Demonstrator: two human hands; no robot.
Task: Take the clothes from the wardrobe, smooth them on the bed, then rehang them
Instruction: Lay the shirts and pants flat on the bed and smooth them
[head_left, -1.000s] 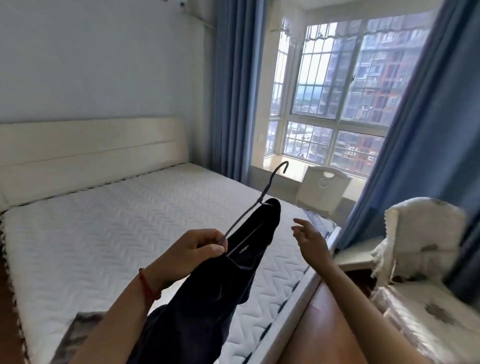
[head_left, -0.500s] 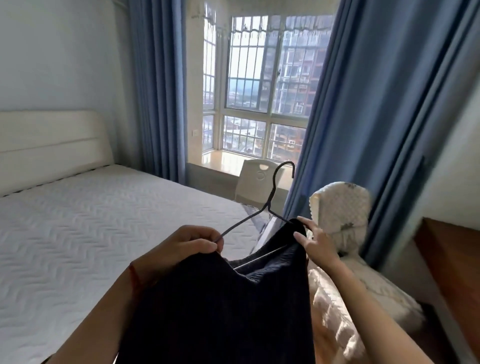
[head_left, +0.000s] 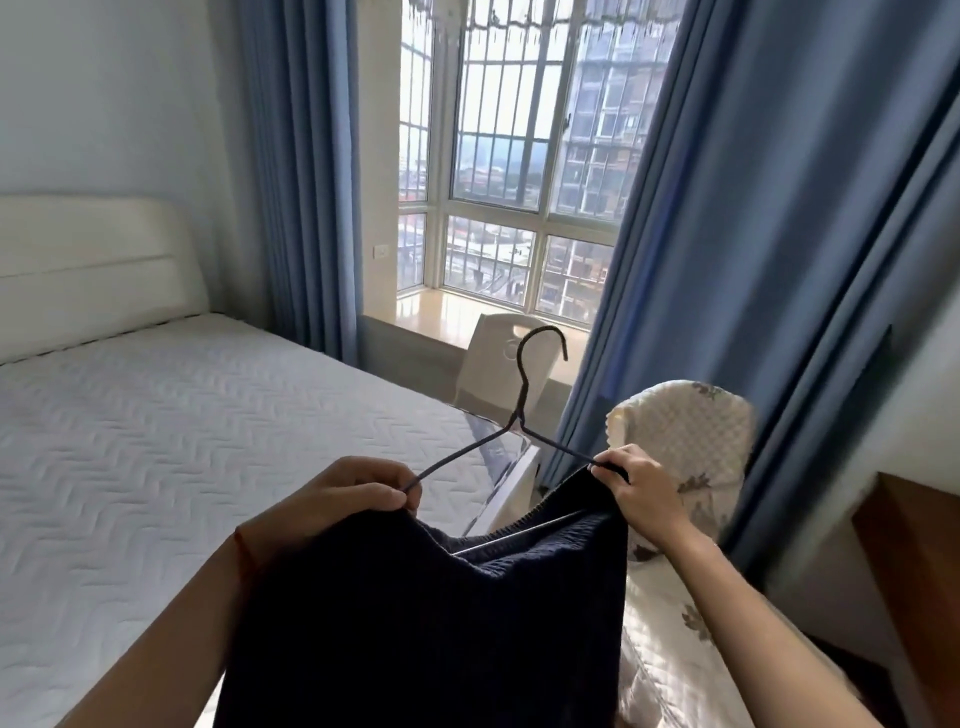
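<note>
The left hand (head_left: 343, 499) pinches one end of a dark wire hanger (head_left: 524, 410) together with the dark garment (head_left: 431, 623). The right hand (head_left: 641, 491) has its grip clenched on the other end. The garment hangs between them, held up beside the bed (head_left: 156, 441), hook pointing upward.

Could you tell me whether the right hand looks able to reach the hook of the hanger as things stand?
Probably yes: the right hand pinches the hanger at its right shoulder, and only open air lies between it and the hook.
</note>
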